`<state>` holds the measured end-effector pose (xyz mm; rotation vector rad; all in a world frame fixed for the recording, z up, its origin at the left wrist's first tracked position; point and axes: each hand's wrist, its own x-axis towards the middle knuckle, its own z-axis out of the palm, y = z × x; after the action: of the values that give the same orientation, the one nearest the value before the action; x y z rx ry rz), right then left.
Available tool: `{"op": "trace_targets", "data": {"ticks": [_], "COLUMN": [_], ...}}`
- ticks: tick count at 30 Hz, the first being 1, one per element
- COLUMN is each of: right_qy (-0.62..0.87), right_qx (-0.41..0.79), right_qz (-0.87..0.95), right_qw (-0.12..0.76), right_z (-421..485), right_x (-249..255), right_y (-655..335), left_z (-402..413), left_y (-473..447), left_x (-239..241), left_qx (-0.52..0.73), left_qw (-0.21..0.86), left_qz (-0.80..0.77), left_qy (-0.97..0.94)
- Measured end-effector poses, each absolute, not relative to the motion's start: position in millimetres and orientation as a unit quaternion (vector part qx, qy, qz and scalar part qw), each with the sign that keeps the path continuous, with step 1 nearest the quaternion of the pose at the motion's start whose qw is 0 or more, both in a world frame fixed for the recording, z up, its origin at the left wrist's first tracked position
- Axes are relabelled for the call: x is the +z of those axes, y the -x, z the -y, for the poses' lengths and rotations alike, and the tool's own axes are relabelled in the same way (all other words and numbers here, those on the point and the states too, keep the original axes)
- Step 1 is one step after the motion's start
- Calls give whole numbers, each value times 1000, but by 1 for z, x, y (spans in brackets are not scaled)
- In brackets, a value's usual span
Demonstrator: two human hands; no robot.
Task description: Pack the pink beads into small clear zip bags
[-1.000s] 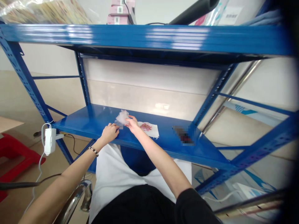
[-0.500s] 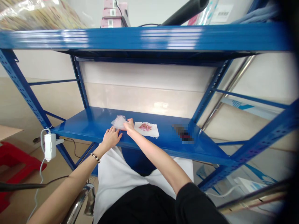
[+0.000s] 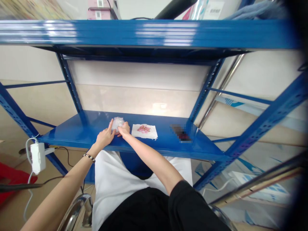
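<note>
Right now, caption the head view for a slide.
Left hand and right hand on translucent plastic, beside pink bead-like pieces on a white sheet atop a blue metal shelf.

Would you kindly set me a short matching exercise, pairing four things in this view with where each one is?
Things
1. Crumpled translucent plastic packet
2. Heap of small pink pieces
3. White boxy plug block with a cord
4. Dark-and-pale beaded bracelet

Places
A. Around the left wrist
B. On a white rectangular sheet
C. At the left end of the blue metal shelf
D. Between the left hand and the right hand

Right pairs: 1-D, 2-B, 3-C, 4-A
</note>
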<state>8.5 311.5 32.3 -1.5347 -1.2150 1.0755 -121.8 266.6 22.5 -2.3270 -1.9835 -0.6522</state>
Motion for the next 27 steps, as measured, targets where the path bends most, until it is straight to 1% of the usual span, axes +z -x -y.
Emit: {"op": "trace_targets", "data": {"ticks": [3, 6, 8, 13, 18, 23, 27], "right_qy": [597, 574, 567, 584, 624, 624, 585], "right_qx": [458, 460, 418, 258, 158, 119, 113], "right_qz": [513, 541, 574, 627, 642, 647, 664], "right_qw": [413, 408, 418, 447, 417, 421, 452], "right_z": [-305, -294, -286, -271, -262, -244, -229], "right_x": [39, 39, 39, 44, 41, 31, 30], "right_y": [-17, -45, -75, -165, -228, -236, -220], "left_z": [-279, -285, -288, -305, -316, -311, -318], "left_y": [122, 125, 127, 133, 130, 124, 124], "left_x": [22, 16, 11, 7, 14, 20, 22], "left_qx": [-181, -184, -192, -204, -211, -310, -448], "left_qw": [11, 10, 9, 9, 6, -11, -89], "left_qz": [618, 639, 654, 666, 672, 682, 672], "left_qy": [765, 747, 732, 717, 710, 662, 584]}}
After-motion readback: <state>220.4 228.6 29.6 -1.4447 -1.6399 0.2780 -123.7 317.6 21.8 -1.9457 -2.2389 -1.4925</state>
